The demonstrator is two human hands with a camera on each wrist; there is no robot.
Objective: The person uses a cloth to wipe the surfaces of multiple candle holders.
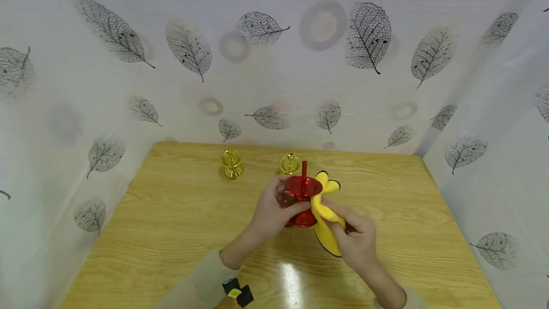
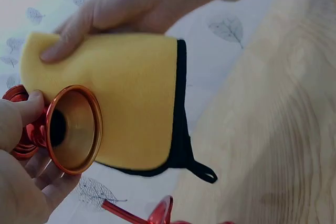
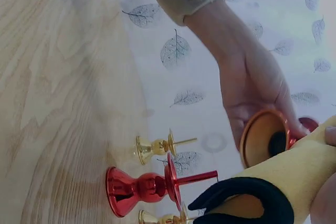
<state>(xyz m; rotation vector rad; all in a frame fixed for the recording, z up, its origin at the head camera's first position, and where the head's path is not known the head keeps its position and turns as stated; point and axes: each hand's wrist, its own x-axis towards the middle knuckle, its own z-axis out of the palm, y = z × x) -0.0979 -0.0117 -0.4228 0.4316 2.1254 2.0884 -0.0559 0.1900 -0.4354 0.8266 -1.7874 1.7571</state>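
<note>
My left hand (image 1: 272, 206) grips a shiny red candlestick (image 1: 303, 187) by its middle, with its spike pointing up in the head view. The candlestick's hollow base (image 2: 79, 129) shows a dark inside in the left wrist view. In my right hand (image 1: 359, 240) is a folded yellow cloth (image 1: 328, 243) with black edging, pinched between thumb and fingers against the candlestick's side. A hanging loop (image 2: 203, 171) sticks out from one corner of the cloth. Another red candlestick (image 3: 137, 188) stands on the table, mostly hidden behind the held one in the head view.
Two small gold candlesticks stand toward the table's back edge, one at left (image 1: 233, 170) and one (image 1: 289, 165) just beyond my left hand. The wooden table (image 1: 171, 232) is bordered at the back and sides by a pale leaf-print curtain (image 1: 274, 75).
</note>
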